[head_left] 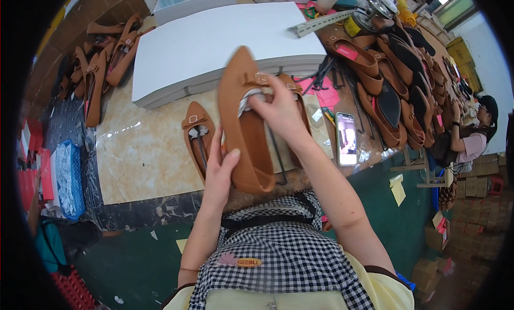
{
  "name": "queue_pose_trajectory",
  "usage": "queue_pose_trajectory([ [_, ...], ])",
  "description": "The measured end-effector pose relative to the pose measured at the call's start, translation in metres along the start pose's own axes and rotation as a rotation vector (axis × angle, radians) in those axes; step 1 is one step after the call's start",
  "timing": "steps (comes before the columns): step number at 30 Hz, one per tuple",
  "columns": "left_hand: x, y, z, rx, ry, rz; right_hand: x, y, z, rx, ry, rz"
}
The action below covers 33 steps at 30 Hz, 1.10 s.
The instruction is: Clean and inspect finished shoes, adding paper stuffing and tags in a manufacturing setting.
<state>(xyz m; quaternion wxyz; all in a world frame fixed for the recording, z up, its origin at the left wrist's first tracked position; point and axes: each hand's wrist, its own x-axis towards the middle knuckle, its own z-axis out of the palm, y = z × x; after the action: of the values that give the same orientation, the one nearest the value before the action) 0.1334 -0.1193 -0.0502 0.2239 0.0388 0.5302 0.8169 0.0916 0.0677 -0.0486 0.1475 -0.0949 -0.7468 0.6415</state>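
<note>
A brown pointed flat shoe (234, 117) with a bow and a square buckle is held up in front of me, toe pointing away. My left hand (219, 168) grips its side near the heel, thumb over the rim. At the bow, my right hand (281, 109) has its fingers by the buckle and its thumb inside the opening. White crumpled paper (247, 102) sits in the toe beside that thumb. Another such shoe (196, 117), also stuffed with paper and with a dark stick inside, lies to the left. Behind my right hand a third shoe (297, 149) is partly hidden.
A stack of white sheets (214, 45) lies behind the shoes. Brown shoes are piled at the left (96, 77) and right (383, 69). A lit phone (346, 139) and several dark hooked sticks (324, 69) lie at the right. A blue basket (69, 179) stands left; a person (471, 131) sits far right.
</note>
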Motion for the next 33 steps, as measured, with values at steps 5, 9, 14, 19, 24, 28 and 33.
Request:
queue_pose_trajectory([
  [5,0.002,0.008,-0.031,-0.152,0.104,-0.070,-0.070,0.004,-0.020,-0.634,-0.239,0.084],
  [9,0.006,0.007,-0.054,-0.319,0.115,-0.111,-0.116,0.048,-0.010,-1.233,-0.114,-0.142],
  [14,0.012,0.000,-0.055,-0.467,-0.109,-0.079,-0.095,0.052,-0.011,-1.185,-0.245,0.147],
  [19,0.007,0.012,-0.054,-0.242,0.310,-0.007,-0.080,-0.030,-0.022,-0.360,-0.215,0.227],
  [24,0.008,0.015,-0.059,-0.190,0.301,0.045,-0.082,-0.083,0.005,-0.275,-0.465,0.169],
  [28,0.007,0.010,-0.062,-0.020,0.284,0.162,-0.071,-0.086,0.026,-0.387,-0.524,0.040],
  [33,0.007,0.008,-0.060,0.035,0.241,0.187,-0.058,-0.087,0.039,-0.214,-0.512,0.129],
])
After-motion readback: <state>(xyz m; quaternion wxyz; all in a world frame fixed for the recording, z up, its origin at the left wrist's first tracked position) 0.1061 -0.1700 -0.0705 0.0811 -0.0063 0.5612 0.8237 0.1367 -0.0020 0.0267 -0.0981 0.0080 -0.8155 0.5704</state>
